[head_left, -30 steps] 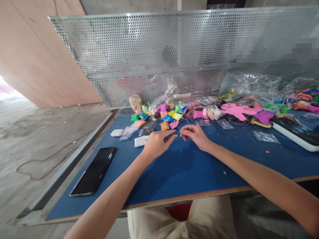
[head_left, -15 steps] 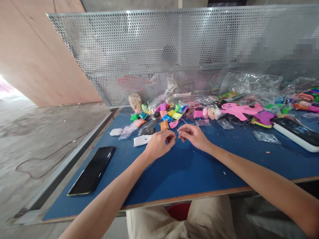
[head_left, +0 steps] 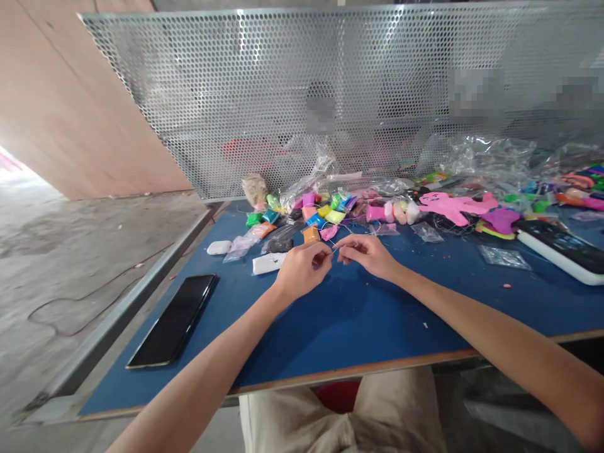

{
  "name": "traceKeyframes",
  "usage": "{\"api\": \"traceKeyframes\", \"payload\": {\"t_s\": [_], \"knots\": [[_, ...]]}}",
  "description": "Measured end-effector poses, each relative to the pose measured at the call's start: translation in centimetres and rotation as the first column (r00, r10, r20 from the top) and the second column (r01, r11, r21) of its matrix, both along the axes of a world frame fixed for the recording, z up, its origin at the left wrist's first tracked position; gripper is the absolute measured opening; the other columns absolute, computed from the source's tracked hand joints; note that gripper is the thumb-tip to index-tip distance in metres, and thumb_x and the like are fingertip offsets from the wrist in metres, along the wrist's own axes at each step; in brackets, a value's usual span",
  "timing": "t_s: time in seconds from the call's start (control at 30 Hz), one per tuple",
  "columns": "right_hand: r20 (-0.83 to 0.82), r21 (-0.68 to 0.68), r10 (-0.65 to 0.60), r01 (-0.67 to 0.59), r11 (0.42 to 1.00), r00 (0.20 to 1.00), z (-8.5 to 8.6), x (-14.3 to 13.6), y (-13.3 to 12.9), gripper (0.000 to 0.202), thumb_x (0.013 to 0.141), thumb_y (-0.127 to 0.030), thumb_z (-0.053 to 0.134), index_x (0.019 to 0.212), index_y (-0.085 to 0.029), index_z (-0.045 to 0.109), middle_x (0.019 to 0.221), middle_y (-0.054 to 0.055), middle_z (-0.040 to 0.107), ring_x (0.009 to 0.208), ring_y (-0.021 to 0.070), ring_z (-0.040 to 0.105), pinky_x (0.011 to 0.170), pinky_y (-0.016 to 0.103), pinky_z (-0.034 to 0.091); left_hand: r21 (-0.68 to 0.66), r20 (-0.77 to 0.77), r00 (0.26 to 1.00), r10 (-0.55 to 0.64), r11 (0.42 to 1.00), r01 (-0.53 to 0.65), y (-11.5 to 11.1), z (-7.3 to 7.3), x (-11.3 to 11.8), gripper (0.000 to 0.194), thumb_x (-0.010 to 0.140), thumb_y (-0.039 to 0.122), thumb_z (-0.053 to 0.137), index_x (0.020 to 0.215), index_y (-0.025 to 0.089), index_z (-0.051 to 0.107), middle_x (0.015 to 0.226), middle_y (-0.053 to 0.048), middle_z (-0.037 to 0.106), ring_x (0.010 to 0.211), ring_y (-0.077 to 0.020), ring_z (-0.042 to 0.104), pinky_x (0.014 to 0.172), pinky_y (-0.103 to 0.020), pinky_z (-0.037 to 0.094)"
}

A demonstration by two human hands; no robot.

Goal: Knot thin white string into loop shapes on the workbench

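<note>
R hand (head_left: 370,256) nearer L hand (head_left: 301,270), string (head_left: 335,248) btwn

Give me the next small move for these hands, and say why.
Probably ease the fingertips slightly apart to straighten the thin strand: the left hand and right hand both appear to pinch it, with their fingertips very close together.

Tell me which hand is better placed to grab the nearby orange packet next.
Left, probably: the orange packet lies just beyond the left hand, while the right hand sits farther to its right.
</note>
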State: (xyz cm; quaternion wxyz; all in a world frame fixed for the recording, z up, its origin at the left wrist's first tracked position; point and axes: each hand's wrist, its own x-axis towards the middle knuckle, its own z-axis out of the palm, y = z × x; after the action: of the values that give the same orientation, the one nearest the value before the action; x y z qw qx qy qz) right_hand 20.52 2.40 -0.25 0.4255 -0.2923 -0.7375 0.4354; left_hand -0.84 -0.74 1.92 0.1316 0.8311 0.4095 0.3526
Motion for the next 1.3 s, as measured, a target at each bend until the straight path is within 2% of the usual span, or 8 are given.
{"api": "traceKeyframes", "payload": {"t_s": [0.27,0.4,0.63,0.87,1.3], "knots": [[0.055,0.019,0.005,-0.006,1.000,0.998,0.2,0.2,-0.2,0.032,0.095,-0.040,0.058,0.115,-0.016,0.068,0.084,0.007,0.075,0.069,0.0172,0.070,0.071,0.032,0.056,-0.001,-0.024,0.999,0.028,1.000,-0.028,-0.1,0.1,-0.1,0.009,0.089,0.019,0.053,0.089,0.020,0.062,0.081,-0.003,0.065,0.067,-0.0127,0.059,0.065,-0.023,0.049],[0.100,0.054,-0.008,0.003,0.999,0.995,0.4,0.3,-0.4,0.031,0.096,-0.039,0.058,0.113,-0.017,0.069,0.082,0.007,0.075,0.067,0.0168,0.070,0.069,0.030,0.056,-0.007,-0.043,0.999,0.032,0.999,-0.033,0.0,0.1,-0.1,0.008,0.090,0.019,0.053,0.090,0.020,0.061,0.080,-0.002,0.064,0.066,-0.0127,0.059,0.065,-0.023,0.049],[0.098,0.033,0.064,-0.068,0.997,0.993,0.7,0.1,-0.8,0.025,0.095,-0.039,0.059,0.104,-0.017,0.066,0.075,0.004,0.073,0.064,0.0162,0.068,0.065,0.029,0.055,0.023,-0.097,0.995,0.013,1.000,-0.011,-0.2,0.1,0.0,0.013,0.089,0.018,0.052,0.099,0.021,0.061,0.082,-0.002,0.065,0.067,-0.0126,0.060,0.066,-0.024,0.050],[0.104,0.105,0.012,-0.023,0.994,0.994,0.7,0.0,-0.8,0.020,0.095,-0.037,0.059,0.093,-0.018,0.067,0.083,0.004,0.072,0.069,0.0147,0.066,0.066,0.026,0.052,0.014,-0.104,0.995,0.010,1.000,-0.009,-0.4,0.4,0.0,0.014,0.089,0.017,0.053,0.099,0.021,0.061,0.078,0.000,0.064,0.066,-0.0124,0.060,0.064,-0.023,0.049],[0.095,0.147,-0.030,0.016,0.989,0.995,0.9,-0.3,-1.1,0.021,0.096,-0.037,0.057,0.089,-0.018,0.064,0.076,0.003,0.071,0.065,0.0138,0.064,0.063,0.026,0.050,0.015,-0.088,0.996,-0.003,1.000,0.004,-0.5,0.5,0.1,0.013,0.089,0.017,0.052,0.098,0.020,0.061,0.079,0.000,0.063,0.065,-0.0113,0.058,0.065,-0.023,0.048]]}}
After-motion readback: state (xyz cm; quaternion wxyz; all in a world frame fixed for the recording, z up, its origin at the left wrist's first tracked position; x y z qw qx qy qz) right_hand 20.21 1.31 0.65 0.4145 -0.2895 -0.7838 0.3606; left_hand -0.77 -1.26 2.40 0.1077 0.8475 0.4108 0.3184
